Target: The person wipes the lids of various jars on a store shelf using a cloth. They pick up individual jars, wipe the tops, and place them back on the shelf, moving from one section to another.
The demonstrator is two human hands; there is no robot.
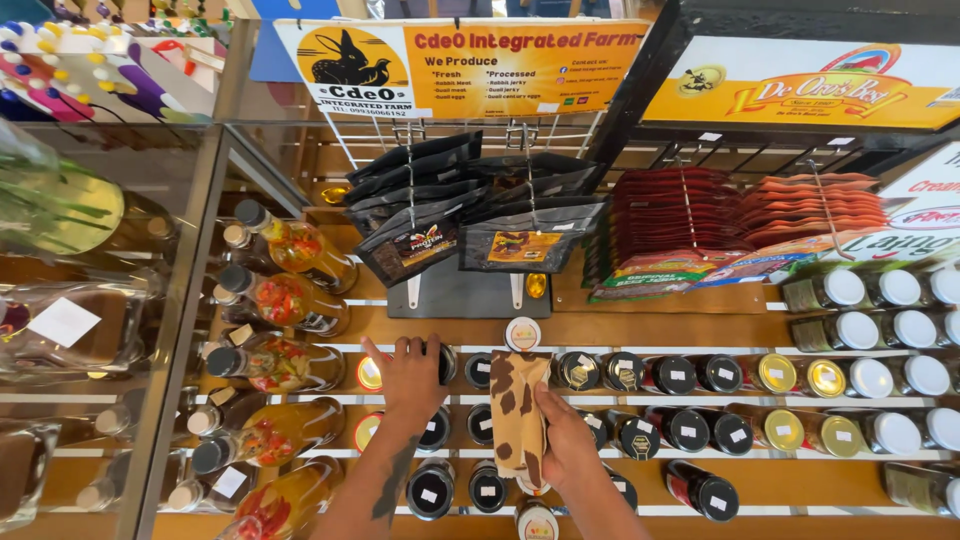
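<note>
My left hand (409, 372) rests palm down on the black lids of jars (436, 428) standing in rows on a wooden shelf (600, 328). My right hand (566, 432) grips a tan cloth with brown patches (518, 410), which hangs upright over the jars. A white-lidded jar (522, 333) stands just above the cloth's top edge. More black-lidded jars (672, 374) run to the right of the cloth.
Bottles of pickled peppers (290, 300) lie at the left beside a glass case (70, 320). Black pouches (470, 215) and red packets (670, 215) hang on hooks above. Gold-lidded (800, 375) and white-lidded jars (900, 330) fill the right shelves.
</note>
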